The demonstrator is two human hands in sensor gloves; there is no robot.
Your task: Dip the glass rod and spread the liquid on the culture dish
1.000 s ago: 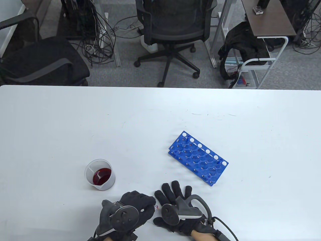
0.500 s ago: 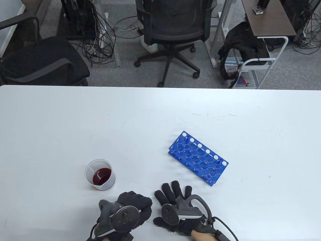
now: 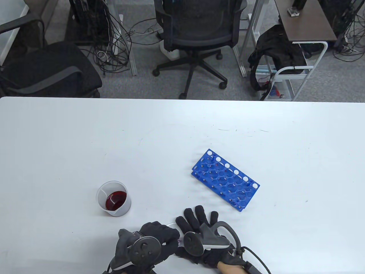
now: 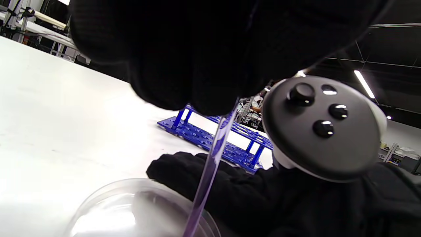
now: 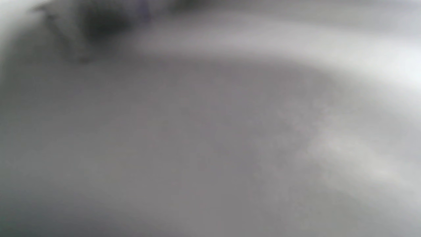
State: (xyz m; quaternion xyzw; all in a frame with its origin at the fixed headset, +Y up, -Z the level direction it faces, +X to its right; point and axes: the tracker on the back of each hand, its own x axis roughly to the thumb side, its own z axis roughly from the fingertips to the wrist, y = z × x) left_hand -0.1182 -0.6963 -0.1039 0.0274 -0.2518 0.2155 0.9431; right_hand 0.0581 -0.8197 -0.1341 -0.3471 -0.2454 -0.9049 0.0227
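Observation:
My left hand [image 3: 166, 235] grips a clear glass rod [image 4: 213, 154] in closed fingers. In the left wrist view the rod slants down into a clear culture dish [image 4: 131, 210] on the table; its lower part looks purplish. In the table view only a sliver of the dish [image 3: 171, 225] shows between my hands. My right hand [image 3: 198, 219] lies flat on the table with fingers spread, right beside the dish and the left hand. A beaker of dark red liquid [image 3: 114, 199] stands to the left, beyond the left hand. The right wrist view is a grey blur.
A blue test tube rack [image 3: 225, 179] lies flat on the white table [image 3: 182, 128], beyond my right hand; it also shows in the left wrist view [image 4: 210, 135]. Office chairs and a cart stand past the table's far edge.
My left hand shifted slightly left with the rod, then back right, close against the right hand. The right hand, beaker and rack have not moved.

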